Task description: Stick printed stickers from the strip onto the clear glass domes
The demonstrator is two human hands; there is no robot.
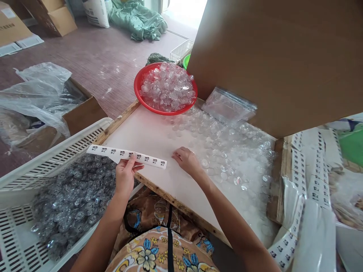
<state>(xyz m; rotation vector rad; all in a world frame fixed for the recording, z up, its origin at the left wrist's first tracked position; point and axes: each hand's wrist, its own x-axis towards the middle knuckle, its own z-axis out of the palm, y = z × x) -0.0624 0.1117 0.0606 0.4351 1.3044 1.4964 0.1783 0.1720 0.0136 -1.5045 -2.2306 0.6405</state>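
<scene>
My left hand (126,174) pinches a white sticker strip (113,151) printed with a row of small black figures, held over the board's left front edge. My right hand (185,160) hovers over or rests on the white board (153,132), its fingers bent and close together; whether anything small is between them is hidden. Right of that hand, many clear round plastic pieces (224,151) lie scattered on the board. A red bowl (137,85) heaped with similar clear pieces stands at the board's far corner.
At the left is a white slotted basket (17,189) of small wrapped dark pieces. Behind it sits an open carton (85,113) with plastic film. A large cardboard sheet (272,60) rises behind the board. More sticker strips (317,181) hang at the right.
</scene>
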